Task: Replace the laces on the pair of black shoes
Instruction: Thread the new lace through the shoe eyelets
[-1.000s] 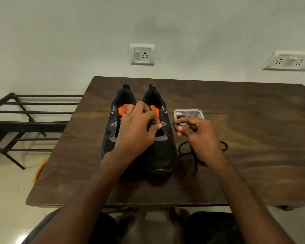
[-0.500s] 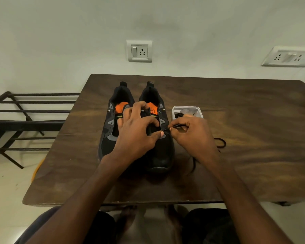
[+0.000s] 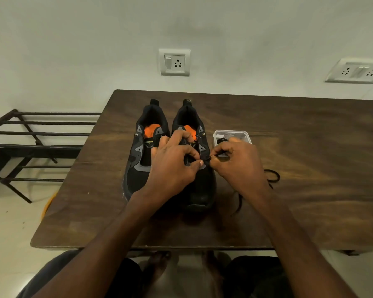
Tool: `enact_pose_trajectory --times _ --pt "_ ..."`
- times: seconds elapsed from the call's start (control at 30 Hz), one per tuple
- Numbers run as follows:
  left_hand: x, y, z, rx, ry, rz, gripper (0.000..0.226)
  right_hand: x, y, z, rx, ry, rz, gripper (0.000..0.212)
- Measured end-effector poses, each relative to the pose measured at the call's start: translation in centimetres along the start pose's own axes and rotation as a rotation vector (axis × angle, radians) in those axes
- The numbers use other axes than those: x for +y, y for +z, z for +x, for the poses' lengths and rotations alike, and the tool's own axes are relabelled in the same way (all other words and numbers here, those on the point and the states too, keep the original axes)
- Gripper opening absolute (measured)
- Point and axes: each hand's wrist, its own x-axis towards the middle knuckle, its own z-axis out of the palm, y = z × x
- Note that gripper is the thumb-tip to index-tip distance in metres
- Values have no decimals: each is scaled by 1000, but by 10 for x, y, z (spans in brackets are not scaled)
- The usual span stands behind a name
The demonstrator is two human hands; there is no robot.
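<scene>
On the table (image 3: pixel 95 211), the left hand (image 3: pixel 172 168) grips the right shoe (image 3: pixel 199 183) at its eyelets; the right hand (image 3: pixel 239 166) pinches the lace (image 3: pixel 272 177) tip beside them. Hold the eyelet steady and feed the tip straight through.

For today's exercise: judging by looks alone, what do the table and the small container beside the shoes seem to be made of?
Table: seemingly wood or wood-look laminate, dark brown with a dull sheen; streaky grain runs across the top. Small container: likely clear plastic; its thin pale rim is see-through, with dark contents showing inside.
</scene>
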Motion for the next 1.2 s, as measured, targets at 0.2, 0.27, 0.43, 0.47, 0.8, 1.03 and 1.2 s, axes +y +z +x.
enact_pose_trajectory --times 0.2,0.27,0.43,0.47,0.8,1.03,1.2 --pt "0 0 1 -2 -5 -22 11 -1 3 -3 25 17 65 5" --pt "0 0 1 -12 -8 -30 11 -1 2 -2 -4 5 64 6" --pt "-1 0 2 -30 -3 -40 12 6 -6 -1 -75 -28 65 8" --pt "-2 0 2 -29 -4 -44 12 6 -5 -2 -72 -33 53 8" --pt "-4 2 5 -44 -11 -70 7 -3 6 4 -128 -67 -29 9" --pt "-5 1 8 -121 32 45 7 7 4 1 -137 -36 146 16" --pt "-6 2 9 -114 58 44 3 3 7 0 -139 -10 156 13"
